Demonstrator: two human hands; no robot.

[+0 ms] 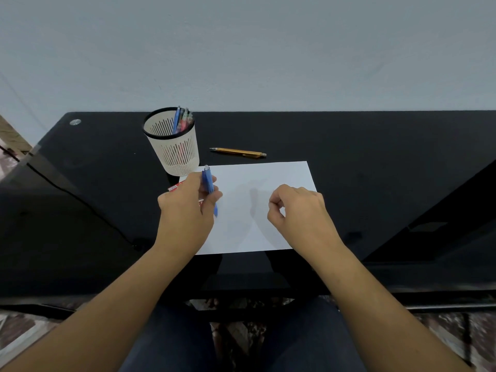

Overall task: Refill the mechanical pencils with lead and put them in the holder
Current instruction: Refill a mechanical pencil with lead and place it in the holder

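- Well, from my end the left hand (pixel 188 208) hangs over the left edge of the paper (pixel 257 210). Its thumb and fingers are curled round a blue pencil (pixel 208 183), which is held nearly upright with its cap end up, just in front of the holder (pixel 174 149).
- The right hand (pixel 298 210) is over the right half of the paper with its fingers curled in and its thumb tip at the forefinger. I cannot tell whether anything thin is pinched there.
- The holder stands on the desk (pixel 375 162) at the paper's far left corner, close to the desk's far edge and the wall.
- A yellow pencil (pixel 239 152) lies flat between the paper's far edge and the desk's far edge. It runs roughly along both with its tip to the left, apart from the holder.
- A red case (pixel 174 188) peeks out from under the left hand beside the paper's left edge; most of it is hidden.
- For open room I see bare desk right of the paper, and more to its left as far as a dark cable (pixel 80 202). The paper between the hands is bare too.
- My count is one paper, one holder, one red case, one pencil in hand and one loose on the desk.
- In the holder I make out at least three pencil tops, blue and red among them; they are too blurred for an exact number.
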